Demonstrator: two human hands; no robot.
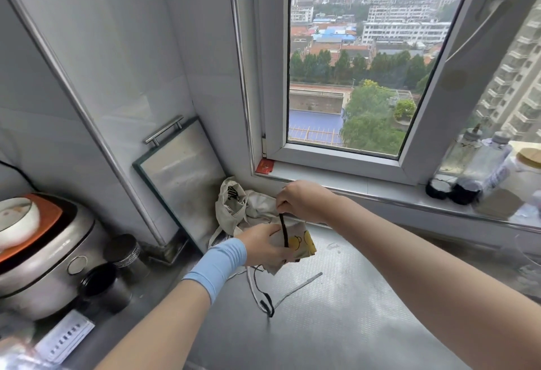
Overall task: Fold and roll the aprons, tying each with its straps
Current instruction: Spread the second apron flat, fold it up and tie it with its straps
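Note:
A rolled apron (pixel 303 243), white with a yellow duck print, is held above the metal counter (pixel 336 325). My left hand (pixel 263 245), with a light blue wrist sleeve, grips the roll from the left. My right hand (pixel 304 200) is just above it and pinches a black strap (pixel 283 230) that runs down across the roll. More strap (pixel 265 299), white and black, hangs loose onto the counter below. A second crumpled beige cloth (pixel 237 208) lies behind the roll, in the corner by the window.
A rice cooker (pixel 44 267) with a bowl on top stands at the left, two dark jars (pixel 117 267) next to it. A steel board (pixel 181 179) leans on the wall. Bottles (pixel 474 165) crowd the windowsill at right. The window (pixel 366 77) is open.

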